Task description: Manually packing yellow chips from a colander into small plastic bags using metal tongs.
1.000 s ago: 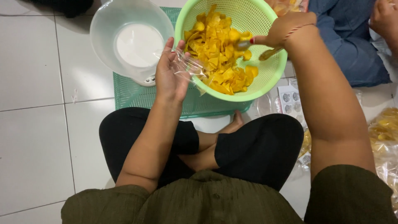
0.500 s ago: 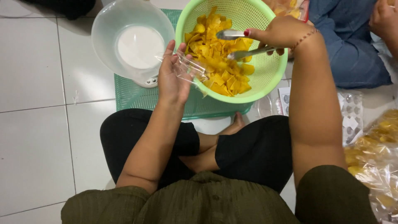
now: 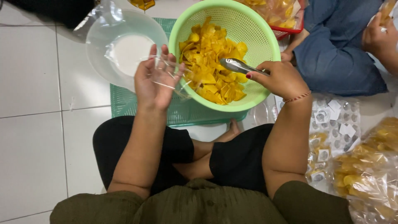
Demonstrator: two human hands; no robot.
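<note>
From my feed, the right hand point(image 3: 278, 79) has its grip pressed around a pair of metal tongs point(image 3: 237, 65), fingers curled over the handle end, and the tong tips sit closed just above the yellow chips point(image 3: 211, 68) inside the green colander point(image 3: 257, 31). I can't tell if there's a chip caught between the tips. The left hand point(image 3: 155, 79) is at the colander's left rim, fingers fairly spread and upright, holding a thin clear plastic bag point(image 3: 174, 74) that drapes from the fingers toward the chips; the bag looks empty as far as I can see.

Containers: the colander is roughly half full of flat yellow chips, piled mostly toward the left hand's side. Left of the colander is a clear plastic bowl point(image 3: 124, 45) with something white in the bottom. Both sit on a green mesh tray point(image 3: 186, 114) on the tiled floor point(image 3: 33, 83). Right of the colander, past the right hand, there are filled chip bags point(image 3: 369, 166) lying on the floor.
</note>
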